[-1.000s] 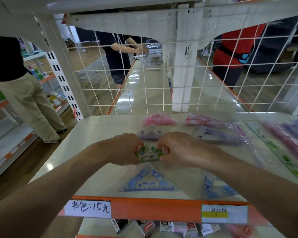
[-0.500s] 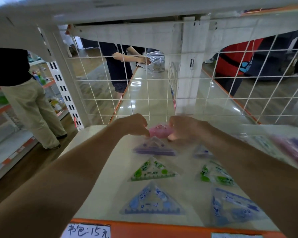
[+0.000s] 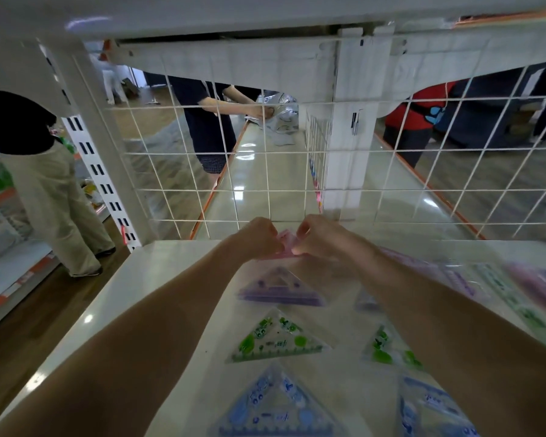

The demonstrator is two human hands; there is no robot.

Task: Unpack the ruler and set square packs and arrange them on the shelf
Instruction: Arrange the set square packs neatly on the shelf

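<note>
Gleaming white shelf [image 3: 145, 279] before wire grid [image 3: 267, 190]

Both hands at back of shelf [image 3: 158, 279]: left hand [image 3: 259, 236] & right hand [image 3: 320, 236] pinch pink set square [image 3: 286, 244]. Purple set square [image 3: 279, 290], green set square [image 3: 276, 337], blue set square [image 3: 275, 408] in a row toward the front.

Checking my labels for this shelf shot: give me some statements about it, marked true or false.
1. Both the left hand and right hand hold the pink set square. True.
2. In the left column, the green set square lies between the purple set square and blue set square. True.
3. The pink set square is nearest the camera. False: it is farthest, by the wire grid.
4. The shelf has a solid back. False: a wire grid.
</note>
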